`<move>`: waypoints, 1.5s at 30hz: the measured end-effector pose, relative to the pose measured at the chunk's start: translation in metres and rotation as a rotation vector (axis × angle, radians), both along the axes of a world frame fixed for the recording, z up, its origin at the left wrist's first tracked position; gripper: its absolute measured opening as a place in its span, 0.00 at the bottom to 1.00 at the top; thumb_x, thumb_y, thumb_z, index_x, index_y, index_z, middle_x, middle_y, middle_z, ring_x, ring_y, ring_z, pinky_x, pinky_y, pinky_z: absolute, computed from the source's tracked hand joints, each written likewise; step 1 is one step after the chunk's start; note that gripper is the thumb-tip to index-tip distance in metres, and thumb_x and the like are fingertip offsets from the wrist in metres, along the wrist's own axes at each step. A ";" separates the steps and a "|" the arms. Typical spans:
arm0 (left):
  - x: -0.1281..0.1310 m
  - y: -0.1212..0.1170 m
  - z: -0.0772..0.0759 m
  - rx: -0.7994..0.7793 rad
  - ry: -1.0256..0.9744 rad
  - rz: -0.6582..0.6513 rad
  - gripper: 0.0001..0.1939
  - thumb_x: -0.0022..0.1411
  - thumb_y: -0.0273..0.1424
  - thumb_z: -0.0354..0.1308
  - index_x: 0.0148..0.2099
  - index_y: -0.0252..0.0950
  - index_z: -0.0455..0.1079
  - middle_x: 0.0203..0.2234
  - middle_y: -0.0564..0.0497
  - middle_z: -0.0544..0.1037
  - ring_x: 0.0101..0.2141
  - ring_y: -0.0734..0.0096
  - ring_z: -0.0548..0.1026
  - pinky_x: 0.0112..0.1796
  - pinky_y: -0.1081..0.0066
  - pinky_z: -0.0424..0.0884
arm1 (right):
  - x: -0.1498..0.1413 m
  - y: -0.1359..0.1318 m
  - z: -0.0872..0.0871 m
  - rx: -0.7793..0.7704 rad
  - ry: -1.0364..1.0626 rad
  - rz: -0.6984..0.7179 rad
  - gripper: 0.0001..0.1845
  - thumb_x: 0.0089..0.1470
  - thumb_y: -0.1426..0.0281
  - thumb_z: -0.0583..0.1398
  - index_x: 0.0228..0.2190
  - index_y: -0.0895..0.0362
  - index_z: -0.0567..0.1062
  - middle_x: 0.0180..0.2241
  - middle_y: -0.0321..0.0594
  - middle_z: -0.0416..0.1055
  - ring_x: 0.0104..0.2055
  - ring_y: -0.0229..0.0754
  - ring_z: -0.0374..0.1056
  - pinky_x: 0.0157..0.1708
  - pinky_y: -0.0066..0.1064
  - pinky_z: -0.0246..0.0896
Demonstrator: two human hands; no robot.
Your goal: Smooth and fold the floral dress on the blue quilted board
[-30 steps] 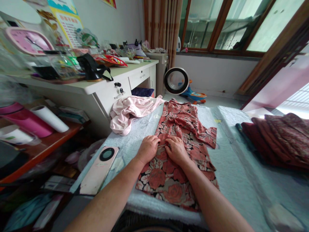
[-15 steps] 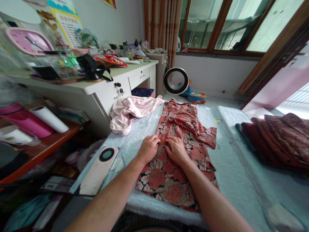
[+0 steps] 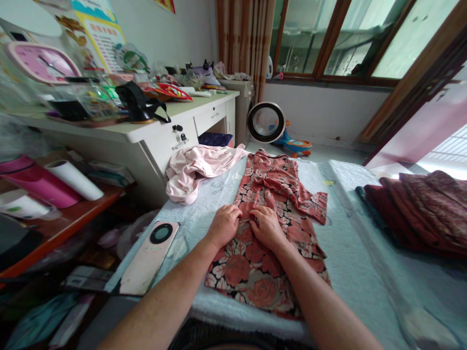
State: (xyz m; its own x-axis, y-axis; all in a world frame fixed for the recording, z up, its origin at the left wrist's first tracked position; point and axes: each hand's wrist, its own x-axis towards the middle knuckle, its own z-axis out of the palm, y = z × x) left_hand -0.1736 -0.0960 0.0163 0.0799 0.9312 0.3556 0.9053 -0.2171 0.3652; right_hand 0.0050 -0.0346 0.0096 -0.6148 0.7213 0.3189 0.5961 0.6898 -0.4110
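A red floral shirt with black and cream leaf patterns lies lengthwise before me, one sleeve folded across toward the right. My left hand rests at its left edge, fingers curled closed on the cloth. A short gap away, my right hand lies on the middle of the shirt with bent fingers gripping the fabric. The fingertips of both hands are partly hidden. Beyond my left hand is a crumpled pale pink garment. A phone with a round black camera ring lies to the left.
Everything lies on a light blue bed cover. Folded dark red clothes are stacked at the right. A cluttered white desk and an orange-edged shelf stand left. Behind the bed, a washing machine door hangs open.
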 end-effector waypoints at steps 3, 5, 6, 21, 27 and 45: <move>0.000 0.001 0.000 -0.002 0.003 0.001 0.10 0.62 0.20 0.51 0.39 0.38 0.72 0.38 0.49 0.75 0.43 0.63 0.72 0.49 0.62 0.68 | 0.000 0.000 0.000 -0.004 -0.004 -0.002 0.13 0.55 0.72 0.59 0.43 0.55 0.77 0.50 0.46 0.72 0.54 0.50 0.64 0.56 0.44 0.57; 0.000 0.001 0.000 -0.005 -0.002 0.000 0.10 0.62 0.20 0.51 0.39 0.37 0.72 0.38 0.49 0.75 0.43 0.63 0.72 0.49 0.63 0.68 | 0.000 0.000 0.000 -0.004 -0.005 -0.001 0.14 0.55 0.72 0.59 0.43 0.55 0.77 0.50 0.46 0.72 0.54 0.50 0.64 0.56 0.43 0.57; 0.000 0.001 0.000 -0.005 -0.005 -0.001 0.10 0.62 0.20 0.51 0.39 0.37 0.72 0.38 0.48 0.75 0.43 0.63 0.72 0.49 0.63 0.68 | 0.000 0.000 0.000 -0.003 -0.004 -0.001 0.14 0.55 0.72 0.59 0.43 0.56 0.77 0.50 0.46 0.72 0.54 0.50 0.64 0.56 0.43 0.57; 0.000 0.001 -0.001 -0.007 -0.022 -0.005 0.11 0.62 0.20 0.52 0.39 0.37 0.72 0.38 0.48 0.75 0.43 0.64 0.72 0.49 0.63 0.69 | 0.001 0.001 -0.001 0.000 -0.005 0.002 0.14 0.55 0.71 0.59 0.44 0.55 0.77 0.51 0.47 0.72 0.54 0.50 0.64 0.56 0.43 0.58; -0.001 0.001 0.000 0.006 -0.027 -0.002 0.10 0.62 0.20 0.52 0.38 0.38 0.72 0.38 0.48 0.75 0.43 0.64 0.72 0.48 0.63 0.69 | 0.000 0.000 -0.001 0.006 -0.006 -0.003 0.14 0.55 0.72 0.59 0.44 0.55 0.77 0.51 0.46 0.72 0.53 0.50 0.64 0.56 0.43 0.58; -0.004 0.002 -0.002 -0.003 0.013 0.005 0.11 0.61 0.19 0.51 0.39 0.36 0.72 0.38 0.48 0.76 0.42 0.63 0.73 0.47 0.63 0.69 | 0.001 0.001 -0.002 0.000 -0.008 -0.004 0.14 0.55 0.71 0.59 0.44 0.56 0.77 0.51 0.47 0.72 0.54 0.51 0.64 0.57 0.44 0.57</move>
